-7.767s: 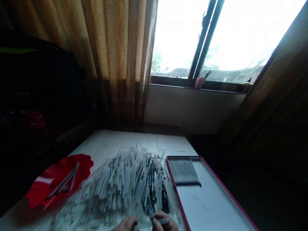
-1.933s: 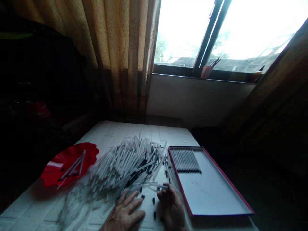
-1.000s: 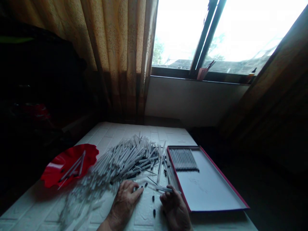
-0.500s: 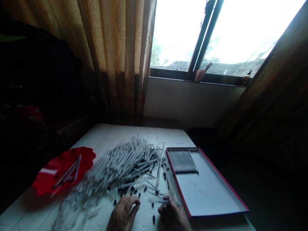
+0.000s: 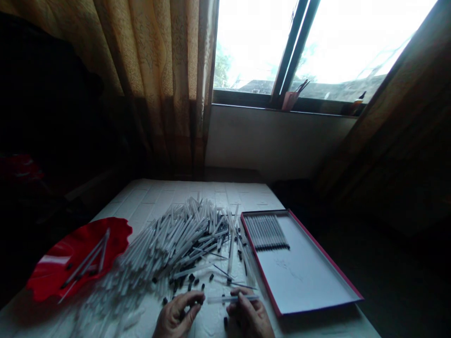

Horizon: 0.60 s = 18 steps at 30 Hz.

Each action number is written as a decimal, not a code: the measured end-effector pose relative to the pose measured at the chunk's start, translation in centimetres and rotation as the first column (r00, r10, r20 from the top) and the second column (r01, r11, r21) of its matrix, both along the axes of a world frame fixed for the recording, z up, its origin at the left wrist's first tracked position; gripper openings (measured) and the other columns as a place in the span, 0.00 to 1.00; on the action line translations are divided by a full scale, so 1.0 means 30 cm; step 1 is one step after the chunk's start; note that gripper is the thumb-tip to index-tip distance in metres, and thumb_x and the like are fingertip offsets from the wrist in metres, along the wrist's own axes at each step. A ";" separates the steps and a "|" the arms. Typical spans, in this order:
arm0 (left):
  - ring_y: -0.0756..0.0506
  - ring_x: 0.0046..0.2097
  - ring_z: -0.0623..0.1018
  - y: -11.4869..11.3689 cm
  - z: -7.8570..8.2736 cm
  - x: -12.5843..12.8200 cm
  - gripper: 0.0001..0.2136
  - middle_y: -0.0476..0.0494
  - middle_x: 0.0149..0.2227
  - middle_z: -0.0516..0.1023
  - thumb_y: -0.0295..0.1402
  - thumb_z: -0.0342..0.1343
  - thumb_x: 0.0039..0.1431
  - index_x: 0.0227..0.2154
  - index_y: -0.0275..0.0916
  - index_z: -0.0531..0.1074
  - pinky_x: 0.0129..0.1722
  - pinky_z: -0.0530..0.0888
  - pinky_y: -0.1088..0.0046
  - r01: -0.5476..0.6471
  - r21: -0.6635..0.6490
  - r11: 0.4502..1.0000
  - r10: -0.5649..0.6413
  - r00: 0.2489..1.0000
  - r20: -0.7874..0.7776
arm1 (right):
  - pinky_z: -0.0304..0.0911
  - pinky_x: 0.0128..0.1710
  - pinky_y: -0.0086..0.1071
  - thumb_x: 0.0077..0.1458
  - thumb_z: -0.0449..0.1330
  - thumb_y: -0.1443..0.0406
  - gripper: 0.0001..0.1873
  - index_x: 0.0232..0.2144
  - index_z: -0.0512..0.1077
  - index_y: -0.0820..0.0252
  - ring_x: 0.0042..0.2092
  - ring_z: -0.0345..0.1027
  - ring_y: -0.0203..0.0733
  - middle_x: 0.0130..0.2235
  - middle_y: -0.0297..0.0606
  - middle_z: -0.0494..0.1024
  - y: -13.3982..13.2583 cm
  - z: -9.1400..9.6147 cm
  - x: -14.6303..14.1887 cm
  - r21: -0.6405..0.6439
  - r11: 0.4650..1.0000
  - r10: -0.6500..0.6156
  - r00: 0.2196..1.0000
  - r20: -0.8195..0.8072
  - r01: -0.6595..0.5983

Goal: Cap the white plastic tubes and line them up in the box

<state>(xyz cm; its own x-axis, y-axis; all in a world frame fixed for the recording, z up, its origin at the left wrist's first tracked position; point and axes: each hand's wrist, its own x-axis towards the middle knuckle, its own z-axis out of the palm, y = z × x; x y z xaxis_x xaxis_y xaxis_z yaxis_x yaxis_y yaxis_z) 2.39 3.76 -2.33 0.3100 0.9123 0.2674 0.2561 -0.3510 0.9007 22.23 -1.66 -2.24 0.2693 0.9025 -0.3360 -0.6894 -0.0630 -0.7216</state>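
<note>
The grip of the right hand [image 5: 252,313] pinches a clear tube [image 5: 217,299] pointing toward nine o'clock, at the left hand [image 5: 176,315]. The left thumb and forefinger curl close; I cannot tell whether that grip holds anything. A tube heap [image 5: 183,237] lies on the surface [image 5: 153,190] at the left hand's twelve o'clock; a red-edged tray [image 5: 312,277] sits at the right hand's two.

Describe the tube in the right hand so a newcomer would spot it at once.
Find the white table below the window, then the red-edged tray on its right side. Just left of the tray's near end, the right hand grips a pale, translucent tube. Unlike those in the heap or the tray's row, it is hand-held, lying nearly level across the picture.
</note>
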 end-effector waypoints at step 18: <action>0.47 0.36 0.82 -0.012 0.012 -0.003 0.12 0.47 0.33 0.84 0.43 0.54 0.61 0.37 0.43 0.78 0.36 0.76 0.81 0.084 -0.064 0.994 -0.089 0.992 -0.084 | 0.60 0.23 0.25 0.37 0.73 0.49 0.23 0.28 0.77 0.62 0.21 0.67 0.35 0.19 0.35 0.76 -0.011 0.039 -0.023 -0.031 0.999 0.014 0.993 0.115 -0.011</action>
